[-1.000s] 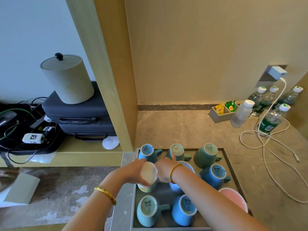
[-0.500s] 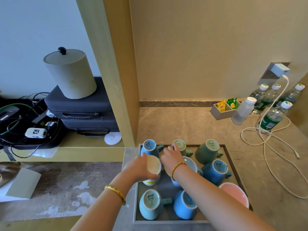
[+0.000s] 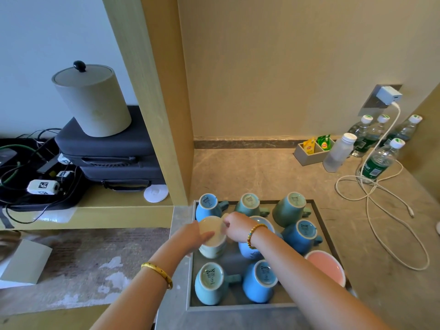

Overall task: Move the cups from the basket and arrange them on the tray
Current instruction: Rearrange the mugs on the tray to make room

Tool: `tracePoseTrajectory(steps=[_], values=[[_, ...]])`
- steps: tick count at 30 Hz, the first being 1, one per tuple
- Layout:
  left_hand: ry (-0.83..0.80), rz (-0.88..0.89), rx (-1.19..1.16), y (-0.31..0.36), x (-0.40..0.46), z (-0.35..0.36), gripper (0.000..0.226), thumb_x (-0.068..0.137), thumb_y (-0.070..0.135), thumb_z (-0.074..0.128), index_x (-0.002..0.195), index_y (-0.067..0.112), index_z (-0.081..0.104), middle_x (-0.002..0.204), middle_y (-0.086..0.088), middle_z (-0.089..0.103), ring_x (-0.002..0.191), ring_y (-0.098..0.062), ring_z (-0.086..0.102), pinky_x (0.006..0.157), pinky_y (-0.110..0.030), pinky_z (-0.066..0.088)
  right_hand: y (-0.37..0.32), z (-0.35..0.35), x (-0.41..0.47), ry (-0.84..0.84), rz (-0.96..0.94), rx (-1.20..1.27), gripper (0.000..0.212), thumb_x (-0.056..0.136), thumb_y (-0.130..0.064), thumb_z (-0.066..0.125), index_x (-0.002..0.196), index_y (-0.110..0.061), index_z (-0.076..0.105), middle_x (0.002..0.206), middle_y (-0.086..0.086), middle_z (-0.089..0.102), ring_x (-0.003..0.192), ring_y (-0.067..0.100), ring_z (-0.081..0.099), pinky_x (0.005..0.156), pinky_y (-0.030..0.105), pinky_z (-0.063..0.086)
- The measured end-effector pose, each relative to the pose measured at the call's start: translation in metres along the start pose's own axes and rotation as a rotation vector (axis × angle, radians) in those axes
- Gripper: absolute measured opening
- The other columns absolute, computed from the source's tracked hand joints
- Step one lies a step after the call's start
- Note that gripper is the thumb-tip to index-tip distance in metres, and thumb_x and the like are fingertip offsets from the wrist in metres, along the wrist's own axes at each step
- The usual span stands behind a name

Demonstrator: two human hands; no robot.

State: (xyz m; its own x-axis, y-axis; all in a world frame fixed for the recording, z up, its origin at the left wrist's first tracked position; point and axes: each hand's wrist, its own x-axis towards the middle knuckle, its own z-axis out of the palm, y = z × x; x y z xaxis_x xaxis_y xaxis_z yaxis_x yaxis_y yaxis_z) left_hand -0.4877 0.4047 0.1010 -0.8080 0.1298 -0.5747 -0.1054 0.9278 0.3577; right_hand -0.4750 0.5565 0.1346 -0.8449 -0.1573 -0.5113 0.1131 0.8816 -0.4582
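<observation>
A pale cream cup (image 3: 212, 231) stands bottom-up on the left middle of the grey tray (image 3: 322, 214). My left hand (image 3: 190, 236) grips its left side. My right hand (image 3: 235, 227) has its fingers curled at the cup's right edge, pinching it near the handle. Around it several cups stand upside down: a blue one (image 3: 208, 206) and two green ones (image 3: 248, 203) (image 3: 290, 208) at the back, blue ones (image 3: 301, 235) (image 3: 250, 251) in the middle, a teal one (image 3: 209, 283) and a blue one (image 3: 260, 281) in front. A pink cup (image 3: 325, 266) stands mouth-up at the right. No basket is in view.
The tray lies on a stone counter beside a wooden partition (image 3: 166, 115). Water bottles (image 3: 378, 160), a tea-bag holder (image 3: 312, 151) and a white charger cable (image 3: 381, 203) are at the back right. A lower shelf on the left holds dark cases (image 3: 107, 148) and a lidded canister (image 3: 92, 101).
The pale cup went from tilted in both hands to standing bottom-up on the tray. My right hand moved closer onto its right edge.
</observation>
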Motion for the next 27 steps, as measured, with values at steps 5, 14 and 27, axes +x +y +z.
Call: tracePoseTrajectory(steps=[5,14,27], values=[[-0.019,-0.004,-0.16,-0.003,-0.004,0.003,0.034,0.095,0.038,0.045,0.104,0.006,0.054,0.107,-0.019,0.065,0.097,-0.032,0.065,0.085,-0.038,0.053,-0.015,0.006,-0.006,-0.09,0.002,-0.156,0.052,0.086,-0.029,0.062,0.122,0.004,0.046,0.113,0.02,0.062,0.103,0.03,0.059,0.077,0.032,0.042],[-0.025,0.035,-0.132,-0.004,-0.015,0.007,0.039,0.098,0.036,0.039,0.12,0.005,0.048,0.107,-0.016,0.063,0.093,-0.026,0.06,0.087,-0.036,0.047,-0.016,0.016,-0.011,0.014,-0.02,-0.215,0.081,0.086,-0.029,0.063,0.14,0.009,0.017,0.124,0.022,0.056,0.114,0.033,0.055,0.09,0.036,0.044],[0.159,0.045,-0.204,-0.007,-0.012,0.009,0.047,0.097,0.029,0.044,0.141,0.016,0.031,0.127,-0.013,0.057,0.108,-0.029,0.059,0.086,-0.035,0.046,-0.013,0.033,-0.007,0.157,0.084,-0.099,0.075,0.077,-0.04,0.071,0.125,0.008,0.039,0.118,0.02,0.059,0.106,0.03,0.06,0.083,0.032,0.046]])
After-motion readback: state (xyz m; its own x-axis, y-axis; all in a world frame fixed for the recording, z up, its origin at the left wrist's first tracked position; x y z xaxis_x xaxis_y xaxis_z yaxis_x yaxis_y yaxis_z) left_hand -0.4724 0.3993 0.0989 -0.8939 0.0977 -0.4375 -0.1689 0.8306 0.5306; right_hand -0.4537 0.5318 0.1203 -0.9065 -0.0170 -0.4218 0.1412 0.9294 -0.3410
